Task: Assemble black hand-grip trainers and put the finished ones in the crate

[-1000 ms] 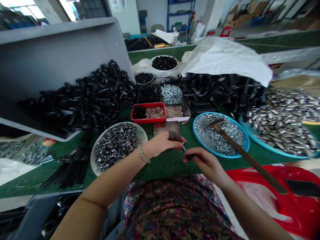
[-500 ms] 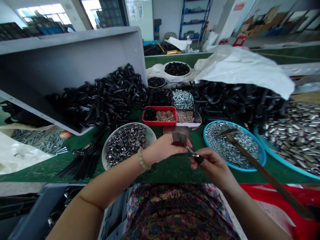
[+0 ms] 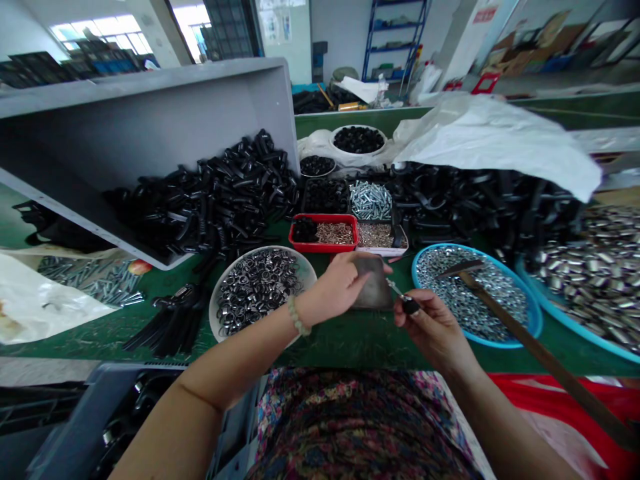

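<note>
Over a dark metal plate (image 3: 374, 288) on the green table, my left hand (image 3: 340, 283) reaches in from the left, its fingers partly bent; whether it pinches a small piece is hidden. My right hand (image 3: 431, 325) is closed on a small black part (image 3: 411, 306), from which a thin silvery shaft (image 3: 395, 287) points up and left towards my left fingertips. A bowl of metal rings (image 3: 214, 308) lies left of my left wrist. Beyond the plate sit a red tray (image 3: 324, 249) with small copper-coloured pins and a white tray (image 3: 395, 252) of similar pieces.
A blue basin (image 3: 536, 320) of small metal parts holds a hammer-like tool (image 3: 520, 335) that juts to the lower right. A grey crate (image 3: 175, 113) spills black handles at the left. Metal tubes (image 3: 595, 267) lie at the right, and white plastic sheeting (image 3: 500, 137) covers black parts behind.
My left hand has shifted slightly left, uncovering more of the metal plate. My right hand has moved a little right with the black part. The whole view has shifted slightly.
</note>
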The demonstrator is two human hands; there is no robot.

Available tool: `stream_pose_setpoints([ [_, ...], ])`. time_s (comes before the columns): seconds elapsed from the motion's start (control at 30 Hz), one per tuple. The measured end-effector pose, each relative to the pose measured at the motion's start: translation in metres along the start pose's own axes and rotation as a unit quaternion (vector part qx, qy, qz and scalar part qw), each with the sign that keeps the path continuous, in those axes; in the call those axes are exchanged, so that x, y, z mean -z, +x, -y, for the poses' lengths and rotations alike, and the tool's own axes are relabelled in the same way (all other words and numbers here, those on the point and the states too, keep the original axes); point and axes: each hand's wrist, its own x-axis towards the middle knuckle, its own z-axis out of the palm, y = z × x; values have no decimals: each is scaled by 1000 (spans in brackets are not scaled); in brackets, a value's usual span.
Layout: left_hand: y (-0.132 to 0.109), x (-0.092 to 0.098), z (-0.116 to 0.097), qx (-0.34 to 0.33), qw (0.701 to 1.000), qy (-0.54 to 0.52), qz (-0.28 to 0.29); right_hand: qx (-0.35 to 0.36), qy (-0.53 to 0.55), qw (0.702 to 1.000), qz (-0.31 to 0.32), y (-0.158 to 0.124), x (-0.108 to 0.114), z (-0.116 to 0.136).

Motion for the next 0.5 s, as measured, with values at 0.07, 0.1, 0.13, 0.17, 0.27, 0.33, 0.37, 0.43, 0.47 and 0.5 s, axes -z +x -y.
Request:
stream_pose_setpoints([
  [0.07, 10, 7, 6, 48, 995, -84, 23, -8, -7, 1000, 14, 1, 3, -3],
  [0.1, 18, 15, 13, 57, 990, -125, 36, -14, -9, 1000, 16, 1, 5, -5],
  [0.13, 27, 28, 22, 60, 986, -152, 17, -18, -11, 1000, 11, 1, 7, -6],
  [0.17, 37, 45, 33, 66, 985, -157, -38, -19, -10, 1000, 3, 1, 9, -8],
  [0.27, 68, 112, 76, 135, 908, 10, -396, -18, 0, 1000, -19, 0, 13, -9],
  [0.33, 83, 155, 106, 233, 836, 103, -486, -19, 9, 999, -24, -2, 15, -7],
  [0.37, 88, 170, 119, 250, 828, 110, -490, -20, 14, 999, -26, -3, 15, -5],
  [0.43, 93, 187, 142, 275, 827, 114, -477, -23, 33, 999, -30, -4, 13, -2],
  [0.47, 94, 191, 152, 282, 829, 116, -468, -28, 48, 998, -34, -4, 12, -1],
  [0.5, 94, 192, 160, 287, 831, 120, -462, -34, 66, 997, -38, -4, 10, 1],
])
